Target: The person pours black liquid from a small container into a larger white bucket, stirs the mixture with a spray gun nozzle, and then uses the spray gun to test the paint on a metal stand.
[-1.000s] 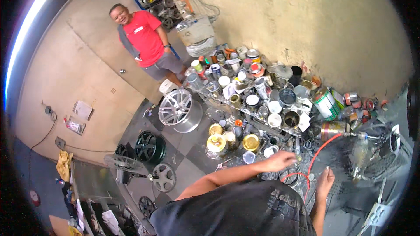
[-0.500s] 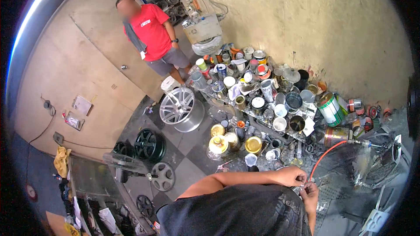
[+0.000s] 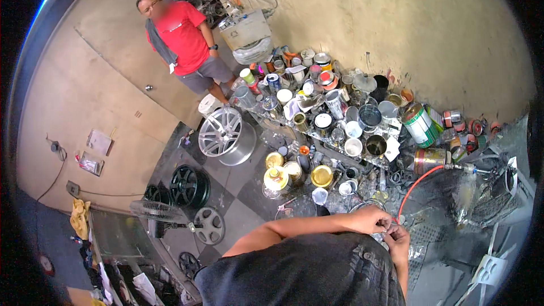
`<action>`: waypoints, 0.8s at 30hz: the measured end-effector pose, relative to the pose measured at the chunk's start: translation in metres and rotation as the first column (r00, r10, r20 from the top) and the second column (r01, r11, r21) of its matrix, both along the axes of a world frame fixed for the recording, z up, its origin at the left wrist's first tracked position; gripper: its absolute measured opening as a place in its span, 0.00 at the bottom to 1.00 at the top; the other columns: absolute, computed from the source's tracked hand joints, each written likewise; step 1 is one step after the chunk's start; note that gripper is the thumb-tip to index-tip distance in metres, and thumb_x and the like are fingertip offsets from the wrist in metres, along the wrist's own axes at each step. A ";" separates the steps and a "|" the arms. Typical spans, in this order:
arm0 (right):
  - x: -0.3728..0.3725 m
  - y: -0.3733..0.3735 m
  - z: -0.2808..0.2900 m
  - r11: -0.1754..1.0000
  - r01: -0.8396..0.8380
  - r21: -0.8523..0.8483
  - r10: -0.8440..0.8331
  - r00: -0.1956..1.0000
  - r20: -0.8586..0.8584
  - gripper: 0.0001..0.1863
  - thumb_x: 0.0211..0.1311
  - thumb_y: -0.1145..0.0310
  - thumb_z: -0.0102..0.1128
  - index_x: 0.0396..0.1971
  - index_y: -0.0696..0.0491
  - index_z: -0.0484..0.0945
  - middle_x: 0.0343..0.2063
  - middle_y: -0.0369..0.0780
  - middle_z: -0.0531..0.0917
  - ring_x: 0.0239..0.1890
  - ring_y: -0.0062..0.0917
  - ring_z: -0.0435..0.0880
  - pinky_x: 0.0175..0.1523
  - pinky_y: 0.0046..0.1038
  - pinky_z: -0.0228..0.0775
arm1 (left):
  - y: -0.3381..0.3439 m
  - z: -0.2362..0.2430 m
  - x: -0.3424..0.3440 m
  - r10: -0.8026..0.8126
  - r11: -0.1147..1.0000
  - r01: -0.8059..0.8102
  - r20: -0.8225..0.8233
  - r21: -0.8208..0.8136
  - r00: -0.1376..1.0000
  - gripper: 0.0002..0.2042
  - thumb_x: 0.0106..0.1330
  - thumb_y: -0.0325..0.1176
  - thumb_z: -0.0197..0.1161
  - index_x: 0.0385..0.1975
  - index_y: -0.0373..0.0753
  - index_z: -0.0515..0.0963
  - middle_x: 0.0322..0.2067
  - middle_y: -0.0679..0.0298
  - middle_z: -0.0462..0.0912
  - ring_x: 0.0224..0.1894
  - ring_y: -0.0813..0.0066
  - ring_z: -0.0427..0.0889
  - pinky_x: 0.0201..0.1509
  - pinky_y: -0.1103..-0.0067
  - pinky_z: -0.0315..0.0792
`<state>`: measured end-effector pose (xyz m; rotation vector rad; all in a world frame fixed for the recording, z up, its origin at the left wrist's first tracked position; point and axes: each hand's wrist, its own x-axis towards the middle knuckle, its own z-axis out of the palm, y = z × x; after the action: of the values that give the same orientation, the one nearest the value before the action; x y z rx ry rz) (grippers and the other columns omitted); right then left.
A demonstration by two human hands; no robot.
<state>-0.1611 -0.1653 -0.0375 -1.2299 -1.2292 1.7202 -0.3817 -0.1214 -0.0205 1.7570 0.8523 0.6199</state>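
Note:
My left hand (image 3: 371,220) and my right hand (image 3: 396,239) meet low at the front of my body, fingers pinched around something small that I cannot make out. A red hose (image 3: 417,182) curves up just behind them to a metal fitting (image 3: 462,168) beside a gold tin (image 3: 429,160). A crowded, stained stand of paint cans and cups (image 3: 352,129) is beyond my hands, with yellow-lidded cans (image 3: 321,175) and a white cup (image 3: 319,195) lower down in front of it.
A person in red (image 3: 190,42) stands at the back left by a door. A silver wheel rim (image 3: 242,144), a dark green rim (image 3: 190,187), a grey rim (image 3: 209,225) and a fan (image 3: 160,211) are on the checked floor at left. A black mesh item (image 3: 487,204) lies at right.
Compared with a second ago, my two hands have come together from apart, fingers now pinched. The person in red remains standing, and the view has shifted slightly.

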 end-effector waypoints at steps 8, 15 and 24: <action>-0.004 0.002 0.001 0.992 0.125 -0.006 -0.119 0.929 -0.351 0.05 0.67 0.77 0.61 0.34 0.53 0.72 0.27 0.35 0.80 0.29 0.19 0.79 0.38 0.23 0.73 | -0.007 -0.013 0.015 0.249 0.930 -0.161 0.245 -0.330 0.937 0.04 0.66 0.27 0.62 0.38 0.35 0.79 0.29 0.66 0.82 0.32 0.82 0.79 0.38 0.76 0.75; 0.005 0.002 0.014 0.991 0.127 0.047 -0.128 0.992 0.015 0.05 0.66 0.75 0.64 0.36 0.56 0.76 0.29 0.37 0.82 0.33 0.20 0.81 0.43 0.25 0.74 | 0.004 -0.008 0.006 0.085 0.976 -0.035 0.227 -0.216 0.970 0.08 0.66 0.32 0.68 0.38 0.36 0.77 0.30 0.68 0.80 0.35 0.81 0.77 0.42 0.78 0.73; -0.013 0.006 0.038 0.935 -0.106 0.338 -0.086 0.857 0.509 0.07 0.62 0.76 0.68 0.38 0.61 0.83 0.31 0.43 0.87 0.34 0.23 0.87 0.40 0.26 0.76 | 0.014 -0.007 -0.001 -0.094 0.982 0.100 0.046 -0.157 0.994 0.13 0.60 0.38 0.72 0.33 0.37 0.78 0.27 0.62 0.82 0.31 0.74 0.78 0.38 0.71 0.72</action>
<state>-0.1740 -0.1590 0.0009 -1.5046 -1.7715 1.1168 -0.3829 -0.1069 -0.0279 1.6263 0.7634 0.5057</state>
